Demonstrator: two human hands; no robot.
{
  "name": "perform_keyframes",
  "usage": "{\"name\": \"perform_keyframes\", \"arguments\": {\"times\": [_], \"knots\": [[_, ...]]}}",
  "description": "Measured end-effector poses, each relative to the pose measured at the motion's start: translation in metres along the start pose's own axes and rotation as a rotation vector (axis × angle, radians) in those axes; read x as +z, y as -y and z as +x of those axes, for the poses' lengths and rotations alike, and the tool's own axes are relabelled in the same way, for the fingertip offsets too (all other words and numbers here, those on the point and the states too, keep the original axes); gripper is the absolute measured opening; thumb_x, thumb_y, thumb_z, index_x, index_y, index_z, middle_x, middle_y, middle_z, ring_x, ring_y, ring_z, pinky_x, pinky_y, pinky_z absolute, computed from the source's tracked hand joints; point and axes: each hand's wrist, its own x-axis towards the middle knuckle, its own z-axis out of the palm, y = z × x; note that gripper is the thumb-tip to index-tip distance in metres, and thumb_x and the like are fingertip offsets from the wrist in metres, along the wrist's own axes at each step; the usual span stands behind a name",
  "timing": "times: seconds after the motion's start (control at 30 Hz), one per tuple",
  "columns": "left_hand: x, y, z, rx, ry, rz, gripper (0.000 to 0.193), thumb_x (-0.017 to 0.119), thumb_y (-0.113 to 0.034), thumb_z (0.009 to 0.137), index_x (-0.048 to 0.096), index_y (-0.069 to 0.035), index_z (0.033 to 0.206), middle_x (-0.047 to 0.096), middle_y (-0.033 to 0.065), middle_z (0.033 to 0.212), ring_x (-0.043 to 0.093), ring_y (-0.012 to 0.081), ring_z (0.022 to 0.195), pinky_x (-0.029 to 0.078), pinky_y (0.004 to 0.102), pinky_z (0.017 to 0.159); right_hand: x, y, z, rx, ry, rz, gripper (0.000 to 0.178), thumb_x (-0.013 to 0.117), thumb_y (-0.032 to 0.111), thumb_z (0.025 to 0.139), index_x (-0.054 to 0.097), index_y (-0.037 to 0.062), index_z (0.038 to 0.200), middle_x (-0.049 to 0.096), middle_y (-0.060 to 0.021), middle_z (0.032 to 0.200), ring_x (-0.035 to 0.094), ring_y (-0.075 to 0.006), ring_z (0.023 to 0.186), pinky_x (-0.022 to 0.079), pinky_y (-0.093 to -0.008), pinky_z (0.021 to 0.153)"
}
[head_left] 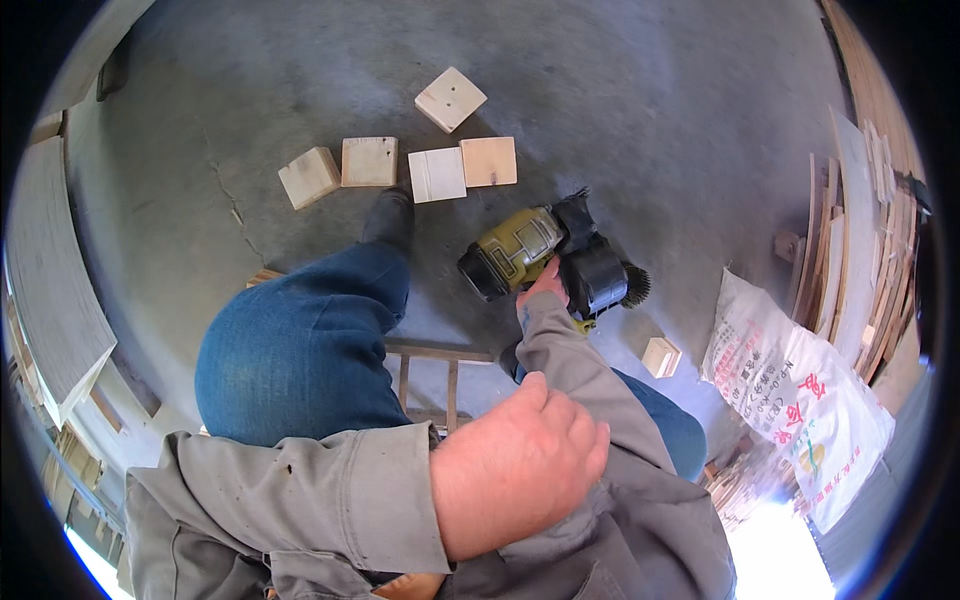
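Note:
My right hand is wrapped round a yellow-and-black power tool with a round black bristle brush at its right end. The tool is at mid-view, in front of my right leg, and its main handle is hidden behind my hand and the body of the tool. Across my body comes my left forearm, with my left hand closed close to my chest. The back of that hand faces up, so anything inside its curled fingers is hidden.
Several wood blocks lie on the concrete floor ahead of my boot. Another block lies to the right, near a white printed sack. Boards lean at far right; a pale panel stands left. Wooden slats show between my legs.

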Motion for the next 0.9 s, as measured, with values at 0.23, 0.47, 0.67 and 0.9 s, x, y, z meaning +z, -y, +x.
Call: {"name": "perform_keyframes", "arguments": {"times": [0.23,0.47,0.67,0.9], "knots": [[-0.002,0.000,0.002,0.001,-0.010,0.013,0.038,0.060,-0.021,0.085,0.066,0.002,0.115,0.059,0.0064,0.084,0.058,0.0215,0.076,0.043,0.0355,0.072,-0.040,0.001,-0.003,-0.007,0.086,0.036,0.118,0.082,0.031,0.073,0.006,0.0127,0.161,0.051,-0.0186,0.149,0.052,-0.0327,0.136,0.040,-0.0422,0.110],[0.003,-0.007,0.000,-0.013,-0.109,0.032,0.036,0.060,-0.020,0.085,0.067,0.001,0.113,0.059,0.0053,0.080,0.058,0.0214,0.075,0.042,0.0356,0.070,-0.073,-0.025,-0.017,-0.324,-0.271,0.201,0.097,0.081,0.031,0.075,0.030,0.0039,0.153,0.062,-0.0201,0.134,0.063,-0.0336,0.121,0.049,-0.0407,0.102],[0.007,-0.007,0.001,0.026,-0.114,0.044,0.036,0.061,-0.019,0.085,0.067,0.003,0.112,0.063,0.0062,0.082,0.060,0.0216,0.078,0.043,0.0355,0.069,-0.115,-0.026,-0.008,-0.389,-0.316,0.157,0.092,0.080,0.030,0.075,0.033,0.0039,0.149,0.063,-0.0190,0.132,0.063,-0.0325,0.118,0.049,-0.0405,0.100],[0.001,-0.006,0.001,0.048,-0.031,0.059,0.039,0.061,-0.020,0.086,0.066,0.003,0.118,0.064,0.0071,0.084,0.060,0.0222,0.079,0.041,0.0352,0.068,-0.129,-0.002,0.011,-0.392,-0.242,0.033,0.085,0.080,0.029,0.075,0.037,0.0039,0.144,0.064,-0.0178,0.129,0.064,-0.0311,0.116,0.050,-0.0403,0.098]]}}
